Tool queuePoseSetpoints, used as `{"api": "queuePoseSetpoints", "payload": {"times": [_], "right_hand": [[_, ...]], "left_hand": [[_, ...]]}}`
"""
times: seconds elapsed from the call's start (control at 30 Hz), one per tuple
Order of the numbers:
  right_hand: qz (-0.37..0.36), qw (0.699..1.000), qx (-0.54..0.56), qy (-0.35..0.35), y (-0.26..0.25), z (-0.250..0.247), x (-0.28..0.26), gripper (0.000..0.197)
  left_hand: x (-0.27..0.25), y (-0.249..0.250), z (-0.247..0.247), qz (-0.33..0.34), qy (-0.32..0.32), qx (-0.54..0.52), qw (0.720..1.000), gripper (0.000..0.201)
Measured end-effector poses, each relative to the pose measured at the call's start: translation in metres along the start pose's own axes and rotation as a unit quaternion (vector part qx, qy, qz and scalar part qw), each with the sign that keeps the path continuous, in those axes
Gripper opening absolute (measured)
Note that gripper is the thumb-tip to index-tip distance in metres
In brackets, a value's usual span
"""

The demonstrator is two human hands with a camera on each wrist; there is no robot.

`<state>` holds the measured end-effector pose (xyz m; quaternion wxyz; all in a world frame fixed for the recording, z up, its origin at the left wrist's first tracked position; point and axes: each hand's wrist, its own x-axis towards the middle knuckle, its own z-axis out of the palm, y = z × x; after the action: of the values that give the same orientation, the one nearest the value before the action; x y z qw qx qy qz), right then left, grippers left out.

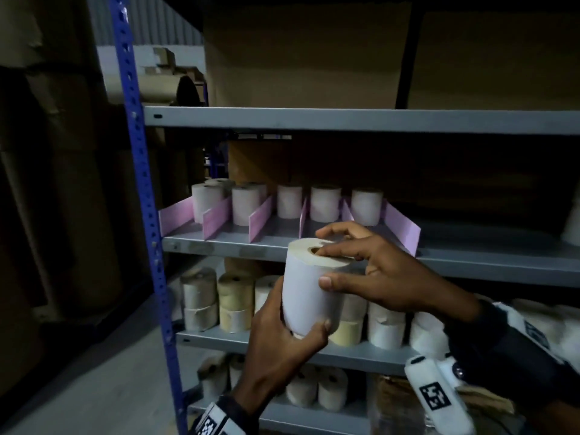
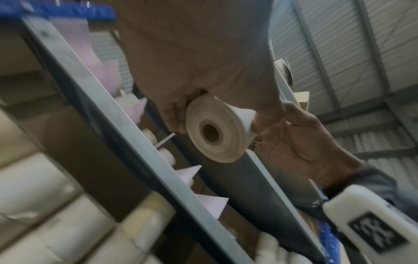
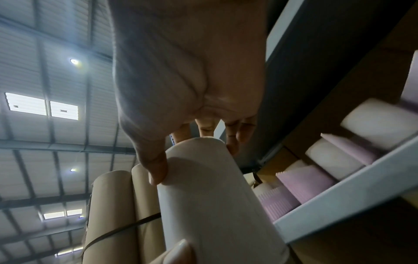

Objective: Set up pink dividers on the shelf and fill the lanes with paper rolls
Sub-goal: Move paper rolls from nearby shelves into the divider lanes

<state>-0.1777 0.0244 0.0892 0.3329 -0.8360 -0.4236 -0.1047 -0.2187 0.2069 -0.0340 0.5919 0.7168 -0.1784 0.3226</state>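
From the head view, I hold a white paper roll (image 1: pixel 309 287) upright between both hands, in front of the shelf edge (image 1: pixel 238 244) that carries the pink dividers (image 1: pixel 260 218). My left hand (image 1: pixel 282 337) curls round its lower part, thumb across the front near the base. My right hand (image 1: pixel 386 274) caps the top, one fingertip at the core hole, thumb pressed on the side. I judge it firm, tightly wound and light for its bulk, with a smooth wrap that could slip, so wall and rim are the safest places to hold. Five rolls (image 1: pixel 325 203) already stand at the back of the lanes, beyond my fingertips.

From the left wrist, the roll's flat end (image 2: pixel 214 132) faces the camera, my fingers wrapped on either side.

From the right wrist, my thumb (image 3: pixel 156 166) sits on the roll's wall (image 3: pixel 214 205), the other fingers over its far rim.
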Motion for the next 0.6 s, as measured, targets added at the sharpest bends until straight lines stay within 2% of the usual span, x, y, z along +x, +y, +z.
{"api": "queuePoseSetpoints", "payload": {"times": [0.1, 0.17, 0.23, 0.3, 0.37, 0.43, 0.53, 0.6], "right_hand": [[0.001, 1.0, -0.012, -0.002, -0.003, 0.023, 0.027, 0.048], [0.007, 0.999, -0.033, 0.001, 0.0, 0.034, 0.045, 0.049], [0.018, 0.999, -0.037, 0.01, 0.006, 0.041, 0.062, 0.05], [0.026, 0.999, -0.037, 0.026, 0.013, 0.046, 0.081, 0.051], [0.029, 0.997, -0.053, 0.037, 0.02, 0.049, 0.1, 0.052], [0.031, 0.996, -0.073, 0.045, 0.027, 0.05, 0.118, 0.055], [0.039, 0.991, -0.114, 0.05, 0.039, 0.049, 0.14, 0.064], [0.041, 0.99, -0.13, 0.043, 0.047, 0.049, 0.151, 0.066]], "left_hand": [[-0.001, -0.014, -0.023, -0.004, 0.01, 0.031, 0.999, 0.072], [-0.002, -0.027, -0.035, -0.007, 0.057, 0.092, 0.994, 0.073], [-0.001, -0.036, -0.044, 0.042, 0.109, 0.149, 0.982, 0.064], [0.001, -0.042, -0.048, 0.105, 0.121, 0.207, 0.965, 0.056], [0.004, -0.05, -0.047, 0.145, 0.097, 0.262, 0.949, 0.058], [0.006, -0.06, -0.042, 0.161, 0.045, 0.318, 0.933, 0.066], [0.017, -0.079, -0.037, 0.145, -0.027, 0.381, 0.913, 0.075], [0.03, -0.088, -0.036, 0.117, -0.053, 0.4, 0.908, 0.078]]}}
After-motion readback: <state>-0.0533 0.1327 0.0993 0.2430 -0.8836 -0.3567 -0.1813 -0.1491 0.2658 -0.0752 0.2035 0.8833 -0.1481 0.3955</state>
